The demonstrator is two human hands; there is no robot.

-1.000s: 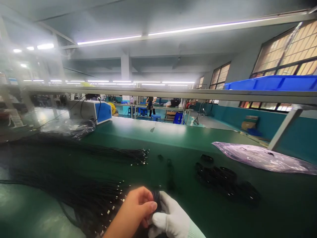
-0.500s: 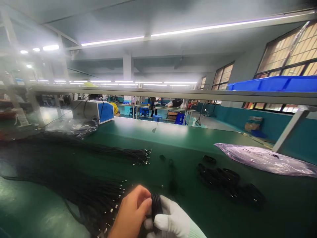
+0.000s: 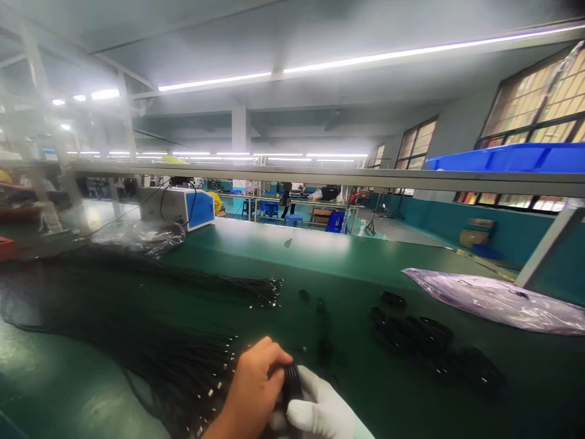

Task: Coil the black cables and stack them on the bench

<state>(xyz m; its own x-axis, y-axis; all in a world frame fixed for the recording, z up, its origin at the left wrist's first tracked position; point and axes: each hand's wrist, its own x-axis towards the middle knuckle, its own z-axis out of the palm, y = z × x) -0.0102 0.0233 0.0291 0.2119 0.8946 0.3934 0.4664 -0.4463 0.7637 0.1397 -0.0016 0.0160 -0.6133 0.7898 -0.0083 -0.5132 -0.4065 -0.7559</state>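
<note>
Low in the view, a coiled black cable (image 3: 292, 385) is held between my two hands. My left hand (image 3: 256, 384), bare, pinches the coil's upper left edge with thumb and forefinger. My right hand (image 3: 322, 408), in a white glove, wraps round the coil from the right, its thumb across the front. The coil's lower part is hidden by the hands. To the left lie many loose black cables (image 3: 137, 341) with small white connectors at their ends. Several finished-looking black coils (image 3: 425, 335) rest on the green table to the right.
Another cable bundle (image 3: 219, 285) lies farther back on the green table (image 3: 329, 244). A clear plastic bag (image 3: 141, 235) sits by a blue-and-white machine (image 3: 183, 207). A pinkish plastic bag (image 3: 493, 299) lies at right. A shelf rail (image 3: 320, 175) crosses above, carrying a blue bin (image 3: 512, 157).
The view has shifted slightly, so the scene sits a little farther right and lower. My left fingers have moved over the coil's top edge; both hands still hold it.
</note>
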